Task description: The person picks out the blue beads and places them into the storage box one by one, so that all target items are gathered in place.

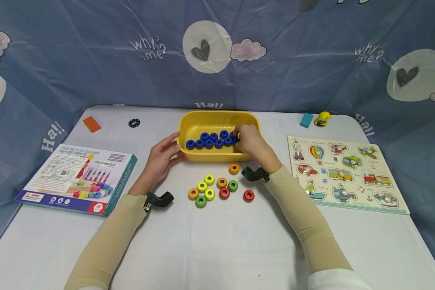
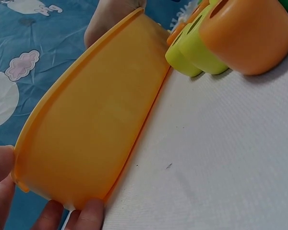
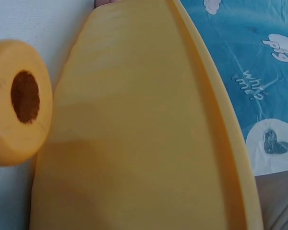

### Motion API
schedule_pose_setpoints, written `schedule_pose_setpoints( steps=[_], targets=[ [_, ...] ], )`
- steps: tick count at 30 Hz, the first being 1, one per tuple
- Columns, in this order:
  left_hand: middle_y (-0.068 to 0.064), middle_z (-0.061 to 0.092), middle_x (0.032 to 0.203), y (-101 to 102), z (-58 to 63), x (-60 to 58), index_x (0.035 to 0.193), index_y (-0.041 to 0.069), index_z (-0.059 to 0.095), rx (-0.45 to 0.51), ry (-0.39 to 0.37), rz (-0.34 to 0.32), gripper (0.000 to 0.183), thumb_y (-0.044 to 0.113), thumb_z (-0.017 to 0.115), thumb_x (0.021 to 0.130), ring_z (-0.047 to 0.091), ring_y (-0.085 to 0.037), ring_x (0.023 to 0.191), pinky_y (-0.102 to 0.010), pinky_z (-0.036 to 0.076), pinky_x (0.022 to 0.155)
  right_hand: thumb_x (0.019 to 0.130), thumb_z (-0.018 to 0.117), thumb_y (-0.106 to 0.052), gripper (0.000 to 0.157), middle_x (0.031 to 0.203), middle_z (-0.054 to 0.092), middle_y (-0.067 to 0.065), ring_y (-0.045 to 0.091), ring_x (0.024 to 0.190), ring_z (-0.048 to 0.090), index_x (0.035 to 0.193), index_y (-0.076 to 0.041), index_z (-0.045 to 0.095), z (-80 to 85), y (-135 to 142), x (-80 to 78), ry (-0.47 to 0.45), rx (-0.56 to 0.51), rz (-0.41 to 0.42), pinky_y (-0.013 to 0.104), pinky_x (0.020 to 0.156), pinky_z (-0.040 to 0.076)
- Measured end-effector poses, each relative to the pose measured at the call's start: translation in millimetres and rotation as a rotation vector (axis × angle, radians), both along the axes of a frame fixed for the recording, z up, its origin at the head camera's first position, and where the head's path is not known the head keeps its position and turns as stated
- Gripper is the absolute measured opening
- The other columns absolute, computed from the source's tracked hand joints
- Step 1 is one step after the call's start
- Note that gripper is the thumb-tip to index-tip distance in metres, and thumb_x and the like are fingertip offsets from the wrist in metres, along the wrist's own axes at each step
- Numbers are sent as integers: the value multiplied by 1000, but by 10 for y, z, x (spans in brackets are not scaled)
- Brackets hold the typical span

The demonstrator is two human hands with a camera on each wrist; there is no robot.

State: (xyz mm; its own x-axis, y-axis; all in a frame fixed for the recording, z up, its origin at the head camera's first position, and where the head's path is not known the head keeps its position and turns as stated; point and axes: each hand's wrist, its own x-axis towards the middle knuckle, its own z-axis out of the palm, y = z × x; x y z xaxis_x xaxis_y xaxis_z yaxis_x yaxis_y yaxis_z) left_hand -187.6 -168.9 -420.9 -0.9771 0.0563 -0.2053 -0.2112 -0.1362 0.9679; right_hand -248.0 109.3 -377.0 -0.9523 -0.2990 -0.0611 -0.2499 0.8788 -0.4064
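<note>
A yellow tub (image 1: 217,156) stands at the back middle of the table with several blue ring beads (image 1: 209,143) in rows on its floor. My left hand (image 1: 160,159) grips the tub's left end; in the left wrist view its fingertips (image 2: 90,215) curl against the end wall. My right hand (image 1: 251,141) reaches over the right side of the tub, its bent fingers pinching a blue bead, mostly hidden beneath them. In the right wrist view the tub's outer wall (image 3: 134,110) fills the middle, and the right hand's fingers are out of sight.
Loose yellow (image 1: 209,179), orange (image 1: 234,168), green (image 1: 201,201) and red beads (image 1: 249,196) lie before the tub. A boxed bead set (image 1: 79,177) lies left, a picture puzzle board (image 1: 344,173) right. Farther back are an orange block (image 1: 92,124), black chip (image 1: 134,123), blue block (image 1: 306,120) and yellow figurine (image 1: 322,119).
</note>
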Motion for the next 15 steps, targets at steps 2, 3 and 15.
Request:
schedule_pose_setpoints(
  steps=[2,3,15],
  targets=[
    [-4,48,133,-3,-1,-8,148,23,42,3,2,0,51,11,53,100,61,-12,104,-30,57,91,80,70,-2,27,92,63,13,24,80,51,107,-1,66,4,3,-2,5,-8,0,30,66,43],
    [-4,49,133,-5,0,-11,148,22,42,8,5,-1,51,11,53,100,61,-12,103,-30,57,91,81,70,-2,27,93,63,13,24,81,52,107,-1,66,5,0,-5,6,-11,-1,31,67,44],
    [-3,40,154,17,304,145,149,24,41,-573,103,-74,54,20,57,97,50,-26,130,-41,53,100,87,61,-7,32,117,67,19,33,108,61,117,1,65,141,167,76,114,-71,158,47,96,52]
  ],
)
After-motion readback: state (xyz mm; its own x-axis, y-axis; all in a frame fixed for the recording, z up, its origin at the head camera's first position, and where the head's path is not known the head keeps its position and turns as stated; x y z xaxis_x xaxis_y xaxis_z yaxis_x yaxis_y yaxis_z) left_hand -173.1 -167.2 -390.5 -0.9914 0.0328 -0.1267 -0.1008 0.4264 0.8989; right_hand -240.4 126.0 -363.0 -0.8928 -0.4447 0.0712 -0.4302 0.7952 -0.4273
